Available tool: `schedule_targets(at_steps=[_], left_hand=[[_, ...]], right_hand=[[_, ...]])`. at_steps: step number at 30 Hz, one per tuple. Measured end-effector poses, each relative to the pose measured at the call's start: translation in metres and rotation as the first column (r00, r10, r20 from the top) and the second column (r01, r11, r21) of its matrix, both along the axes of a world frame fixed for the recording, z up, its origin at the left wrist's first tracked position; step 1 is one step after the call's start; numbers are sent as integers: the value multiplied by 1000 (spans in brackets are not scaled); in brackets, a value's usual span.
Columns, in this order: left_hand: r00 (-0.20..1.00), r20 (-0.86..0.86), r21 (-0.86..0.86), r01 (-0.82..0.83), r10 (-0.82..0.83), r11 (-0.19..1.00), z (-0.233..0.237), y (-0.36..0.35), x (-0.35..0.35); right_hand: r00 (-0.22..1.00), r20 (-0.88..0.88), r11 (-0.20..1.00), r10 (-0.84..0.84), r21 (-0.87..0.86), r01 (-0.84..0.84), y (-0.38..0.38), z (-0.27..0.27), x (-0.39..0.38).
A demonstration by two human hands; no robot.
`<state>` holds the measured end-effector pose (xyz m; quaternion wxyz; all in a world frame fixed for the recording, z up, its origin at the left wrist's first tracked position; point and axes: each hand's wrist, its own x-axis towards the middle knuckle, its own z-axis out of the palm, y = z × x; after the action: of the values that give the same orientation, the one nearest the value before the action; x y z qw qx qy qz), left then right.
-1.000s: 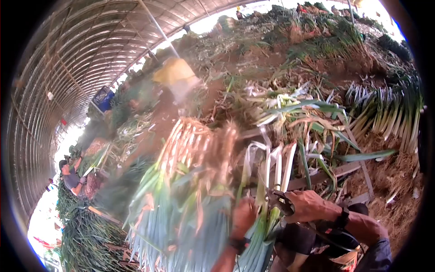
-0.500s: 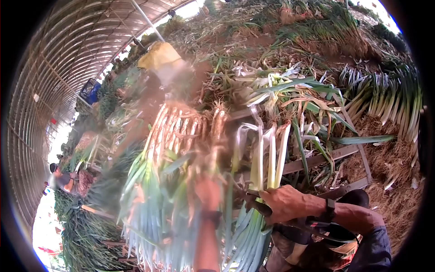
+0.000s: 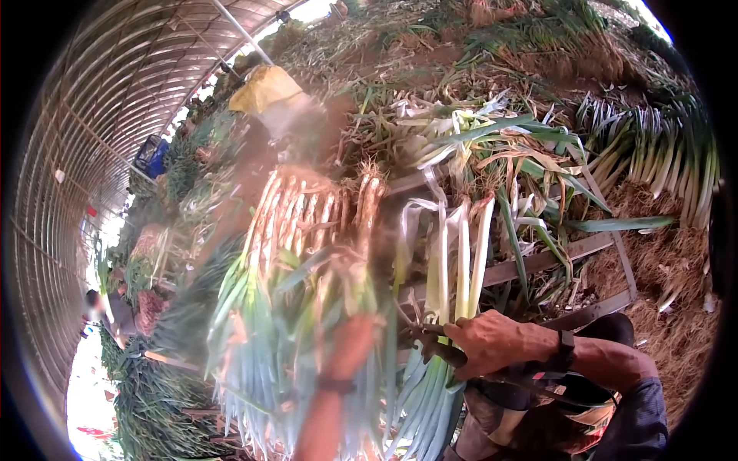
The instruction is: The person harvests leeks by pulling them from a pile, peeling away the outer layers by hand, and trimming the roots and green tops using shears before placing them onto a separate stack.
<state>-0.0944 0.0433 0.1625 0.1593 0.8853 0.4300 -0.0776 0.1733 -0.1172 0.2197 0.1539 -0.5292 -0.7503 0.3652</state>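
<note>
Scallion-like long onions (image 3: 304, 211), unpeeled with brown roots, lie in a row at the centre, green leaves towards me. My left hand (image 3: 355, 338) is over the leaves near the right end of that row, below a rooted stalk (image 3: 367, 206); its fingers are smeared in the blur. My right hand (image 3: 492, 342) is closed around a dark metal tool (image 3: 440, 346), whose exact kind I cannot tell. Beside its fingers, peeled white stalks (image 3: 463, 265) lie side by side, their green leaves (image 3: 430, 403) running down under the hand.
A frame bar (image 3: 538, 265) runs under the stalks, with stripped leaves (image 3: 500, 150) heaped behind. More long onions (image 3: 653, 157) lie at right above cut roots (image 3: 653, 269). A yellow sack (image 3: 265, 91) and a blue crate (image 3: 152, 156) stand farther off. A person (image 3: 115, 315) is at far left.
My left wrist and forearm have swung a little to the left and down. My right hand keeps its hold beside the white stalks. The person far left now has a long onion in front.
</note>
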Motion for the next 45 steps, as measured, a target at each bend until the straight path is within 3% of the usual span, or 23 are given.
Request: schedule_targets(at_steps=[1, 4, 6, 7, 8, 9, 10, 11, 12, 14, 15, 16, 18, 19, 21, 22, 27, 30, 34, 35, 38, 41, 45], left_hand=[[981, 195, -58, 13, -1, 998, 8, 0, -7], [835, 544, -335, 121, 87, 935, 49, 20, -11], [865, 496, 40, -106, 72, 994, 58, 73, -29], [910, 406, 438, -119, -79, 891, 61, 114, -47], [843, 534, 564, -308, -54, 766, 94, 139, -46], [901, 323, 663, -434, 290, 609, 142, 149, -44], [900, 434, 768, -387, 29, 509, 157, 173, -68], [899, 339, 854, -417, 277, 310, 162, 178, -76], [806, 253, 916, -377, 535, 136, 167, 184, -83], [837, 195, 910, -349, 512, 223, 167, 166, -74], [814, 57, 745, -420, 578, 519, 154, 158, -62], [797, -91, 476, -492, 597, 729, 131, 151, -50], [974, 112, 435, -225, 195, 872, 44, 120, -36], [949, 157, 257, -308, 275, 916, 46, 76, -4], [960, 49, 180, -281, 277, 943, -15, 72, 8], [957, 113, 184, -286, 268, 940, -41, 72, 9], [935, 141, 410, -355, 326, 840, -79, 73, 35], [941, 149, 251, -333, 304, 909, -80, 73, 38], [922, 21, -98, -383, 387, 918, -37, 24, 49], [944, 102, -119, -303, 315, 946, -40, 17, 40], [887, 168, -226, -389, 429, 893, -44, 4, 38], [876, 274, -176, -360, 397, 916, -73, 11, 20], [839, 352, -245, -345, 415, 906, -85, 16, 11]], right_hand=[[1000, -14, 1000, 10, 14, -10, 0, 0, 1], [997, -49, 997, 51, 53, -48, 0, -5, 1], [997, -30, 996, 72, 61, -70, 1, -11, -1], [996, -19, 995, 83, 63, -82, 2, -13, -2], [995, -5, 994, 97, 57, -96, 3, -12, -4], [996, 11, 994, 84, 63, -85, 4, -12, -4], [997, 28, 995, 72, 68, -74, 5, -11, -3], [999, 38, 996, 28, 86, -31, 6, -16, -4], [999, 42, 995, -18, 104, 14, 7, -18, -4], [1000, -3, 996, -20, 91, 20, 11, -16, -2], [1000, -5, 997, -15, 74, 16, 14, -17, -6], [1000, -1, 998, -4, 55, 4, 16, -17, -11], [999, -29, 1000, -31, 5, 31, 21, -13, -17], [997, -52, 999, -49, -26, 48, 23, -12, -18], [996, -47, 997, -71, -33, 70, 21, -13, -20], [997, -14, 997, -73, -1, 73, 21, -14, -19], [988, 130, 996, -83, -27, 87, 19, -15, -13], [989, 108, 994, -99, -30, 102, 14, -8, -4], [992, 53, 990, -114, -78, 118, 2, 10, 4], [994, 41, 987, -102, -124, 107, 1, 16, 3], [997, 20, 980, -69, -188, 71, -2, 10, 2], [1000, -7, 987, -8, -160, 7, -9, 7, -3], [998, -8, 982, 58, -177, -59, -14, 4, -12]])
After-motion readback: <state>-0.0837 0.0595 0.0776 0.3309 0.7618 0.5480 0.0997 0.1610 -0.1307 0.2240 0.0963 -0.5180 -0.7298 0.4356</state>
